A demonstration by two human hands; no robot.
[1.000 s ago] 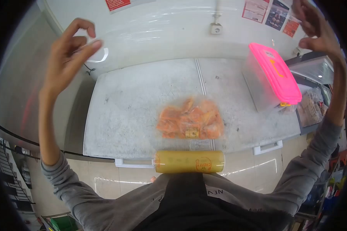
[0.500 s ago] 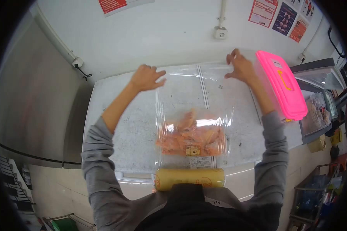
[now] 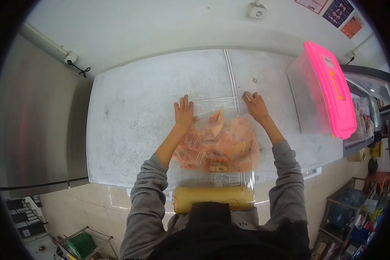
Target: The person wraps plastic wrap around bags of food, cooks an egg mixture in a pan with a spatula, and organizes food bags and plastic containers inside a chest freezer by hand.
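Note:
Orange-pink pieces, apparently raw meat, lie in a clear package on the white table, with a small yellowish label on the near side. Clear plastic wrap covers the package and reaches back to the yellow roll of wrap at the table's front edge. At the package's far left corner, my left hand rests on the wrap's edge, fingers stretched forward and thumb out. My right hand touches the wrap at the far right corner, its fingers spread and slightly bent.
A clear box with a pink lid stands at the table's right end, beside an open chest freezer holding bagged goods. A steel cabinet borders the table on the left. A wall with a socket runs behind.
Both hands have come down and nearer to me from the table's far side. The wrap's far edge has come with them and now lies just behind the package. The view has shifted.

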